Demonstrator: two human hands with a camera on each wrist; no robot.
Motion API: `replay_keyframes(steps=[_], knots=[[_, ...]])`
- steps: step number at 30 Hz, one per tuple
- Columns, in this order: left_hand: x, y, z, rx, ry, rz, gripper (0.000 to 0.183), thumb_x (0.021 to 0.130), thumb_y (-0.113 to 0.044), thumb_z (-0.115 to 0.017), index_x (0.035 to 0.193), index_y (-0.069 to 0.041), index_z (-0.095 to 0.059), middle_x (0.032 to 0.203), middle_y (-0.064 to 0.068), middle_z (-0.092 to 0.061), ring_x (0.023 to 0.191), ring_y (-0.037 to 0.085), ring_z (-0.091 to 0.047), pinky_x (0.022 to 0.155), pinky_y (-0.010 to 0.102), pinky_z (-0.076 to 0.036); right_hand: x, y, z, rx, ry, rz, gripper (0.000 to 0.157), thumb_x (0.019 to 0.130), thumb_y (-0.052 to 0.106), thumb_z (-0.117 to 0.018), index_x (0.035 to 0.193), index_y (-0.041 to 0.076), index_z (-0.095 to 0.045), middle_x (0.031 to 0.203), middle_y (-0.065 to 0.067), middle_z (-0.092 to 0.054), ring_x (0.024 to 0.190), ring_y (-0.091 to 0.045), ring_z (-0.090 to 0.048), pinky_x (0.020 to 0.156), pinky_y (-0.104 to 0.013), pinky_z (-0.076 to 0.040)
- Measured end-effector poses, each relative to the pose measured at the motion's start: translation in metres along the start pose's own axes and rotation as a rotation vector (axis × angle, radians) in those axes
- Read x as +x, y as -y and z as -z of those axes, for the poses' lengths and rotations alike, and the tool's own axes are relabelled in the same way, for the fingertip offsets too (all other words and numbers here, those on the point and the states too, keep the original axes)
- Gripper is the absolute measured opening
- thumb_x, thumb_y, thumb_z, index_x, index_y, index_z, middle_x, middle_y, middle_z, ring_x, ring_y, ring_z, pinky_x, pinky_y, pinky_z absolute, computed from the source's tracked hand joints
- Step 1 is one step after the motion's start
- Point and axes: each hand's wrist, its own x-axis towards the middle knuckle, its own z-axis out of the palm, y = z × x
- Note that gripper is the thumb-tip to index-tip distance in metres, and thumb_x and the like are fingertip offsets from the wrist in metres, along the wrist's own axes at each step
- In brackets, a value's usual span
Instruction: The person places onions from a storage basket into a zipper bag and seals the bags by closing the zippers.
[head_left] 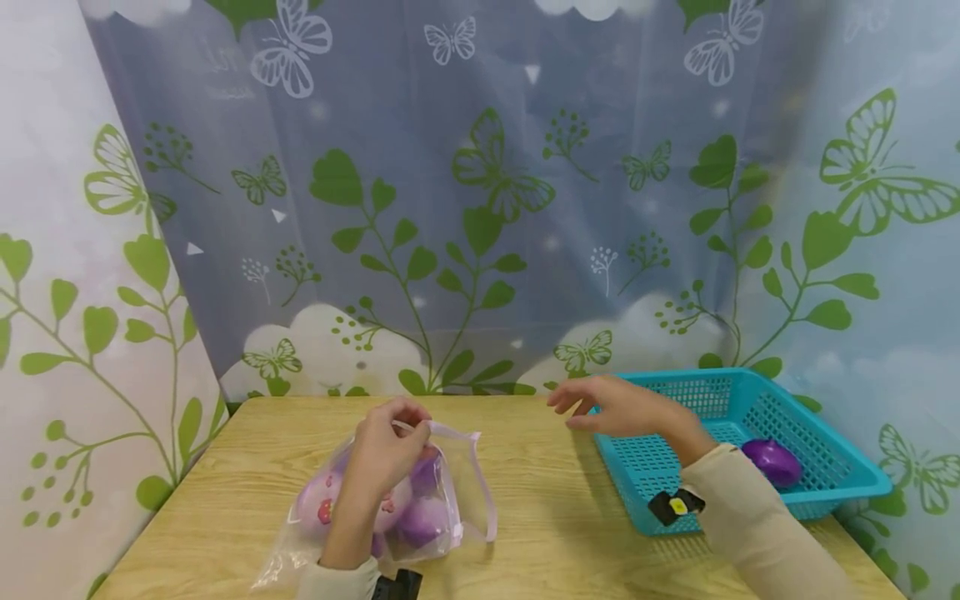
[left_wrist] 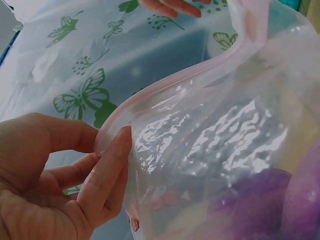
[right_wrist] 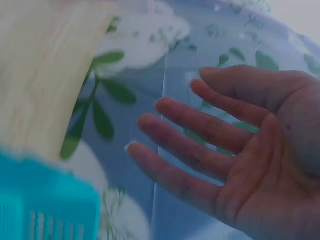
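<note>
A clear plastic zip bag (head_left: 438, 533) with a pale pink edge lies on the table at the left, its mouth gaping toward the right. Purple rounded things (left_wrist: 255, 202) are inside it, partly hidden by the left forearm and the glossy plastic. With thumb and fingers my left hand (head_left: 390, 446) pinches the pink rim, as the left wrist view shows close up. My right hand (head_left: 618, 406) hangs over the left rim of a turquoise basket (head_left: 832, 492), fingers spread and holding nothing. One shiny purple rounded object (head_left: 772, 462) sits in the basket's right part.
The wooden table (head_left: 540, 500) runs back to a hanging cloth (head_left: 510, 275) printed with leaves and butterflies. More printed cloth closes off the left and right sides. The basket stands at the table's right edge.
</note>
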Motion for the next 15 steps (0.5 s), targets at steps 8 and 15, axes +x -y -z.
replay_keyframes(steps=[8, 15], knots=[[0.000, 0.001, 0.000, 0.008, 0.004, -0.005, 0.009, 0.092, -0.004, -0.064, 0.097, -0.004, -0.071, 0.094, 0.012, -0.070, 0.066, 0.013, -0.069, 0.059, 0.023, -0.061, -0.016, -0.033, 0.035, -0.043, 0.097, -0.167, 0.040, 0.101, 0.017, -0.064, 0.138, 0.003, -0.058, 0.136, -0.021, -0.062, 0.122, -0.040, -0.064, 0.097, -0.045, -0.061], [0.000, 0.000, 0.001, 0.000, 0.007, -0.002, 0.009, 0.092, -0.004, -0.064, 0.098, -0.003, -0.071, 0.097, 0.013, -0.069, 0.067, 0.013, -0.068, 0.059, 0.023, -0.061, -0.036, -0.071, 0.055, -0.206, 0.013, -0.219, 0.028, 0.094, 0.015, -0.073, 0.119, 0.006, -0.066, 0.119, -0.017, -0.069, 0.108, -0.037, -0.068, 0.085, -0.046, -0.062]])
